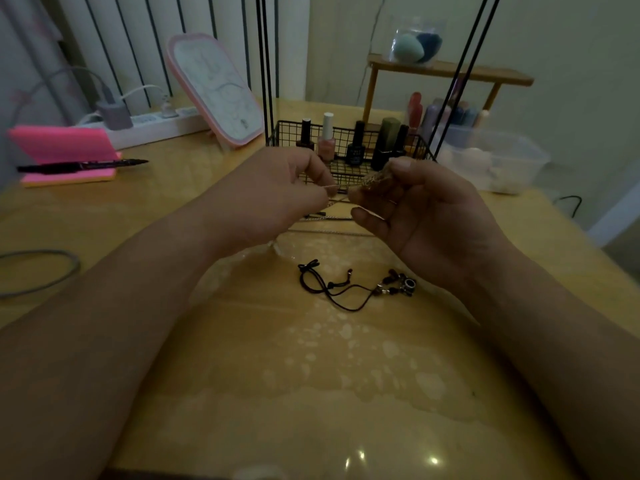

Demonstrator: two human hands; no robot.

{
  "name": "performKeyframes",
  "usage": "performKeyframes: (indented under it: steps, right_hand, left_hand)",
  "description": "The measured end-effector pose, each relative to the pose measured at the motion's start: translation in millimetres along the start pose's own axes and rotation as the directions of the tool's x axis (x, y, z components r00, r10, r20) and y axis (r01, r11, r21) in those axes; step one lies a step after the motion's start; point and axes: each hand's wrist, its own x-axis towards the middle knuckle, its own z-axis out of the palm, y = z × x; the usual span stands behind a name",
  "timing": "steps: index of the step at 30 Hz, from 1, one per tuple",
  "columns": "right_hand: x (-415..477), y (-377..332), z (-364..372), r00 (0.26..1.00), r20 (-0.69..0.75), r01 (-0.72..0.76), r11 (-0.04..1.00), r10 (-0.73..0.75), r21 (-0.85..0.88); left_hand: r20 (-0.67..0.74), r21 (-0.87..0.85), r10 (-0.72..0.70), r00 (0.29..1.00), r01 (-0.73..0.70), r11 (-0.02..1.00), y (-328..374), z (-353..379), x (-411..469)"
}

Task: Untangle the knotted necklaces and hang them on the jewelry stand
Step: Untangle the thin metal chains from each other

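Note:
My left hand (277, 192) pinches a thin silver chain (330, 187) between thumb and fingertips, held above the table. My right hand (415, 209) pinches a small bunched tangle of gold chain (369, 183) at the other end, palm turned toward me. More silver chain strands (329, 225) hang and lie below the hands. A black cord necklace with dark beads and a metal ring (346, 285) lies loose on the yellow table (311, 375) nearer to me. The two black poles (265, 64) rising behind may be the stand; I cannot tell.
A black wire basket (349, 157) with nail polish bottles stands just behind my hands. A pink-framed mirror (214, 88) leans at back left, by a power strip (152, 126). Pink notepads with a black pen (79, 164) lie at left. A wooden shelf (450, 74) and plastic box (495, 157) stand at right.

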Motion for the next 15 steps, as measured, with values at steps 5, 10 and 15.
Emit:
performKeyframes:
  steps: [5, 10, 15]
  right_hand:
    - [2.1, 0.5, -4.6, 1.0, 0.003, 0.014, 0.999, -0.014, -0.035]
    - [1.8, 0.0, -4.4, 0.995, -0.095, 0.011, 0.972, -0.034, -0.235]
    - [0.7, -2.9, -7.8, 0.982, -0.166, 0.037, 0.95, -0.092, -0.309]
  left_hand:
    - [-0.022, 0.167, 0.111, 0.994, -0.106, 0.98, 3.5, -1.5, -3.6]
    - [0.072, 0.029, 0.064, 0.995, -0.066, 0.997, 12.3, -3.3, -8.7]
    - [0.05, -0.004, -0.018, 0.999, 0.018, 1.0, 7.7, -7.0, -6.8]
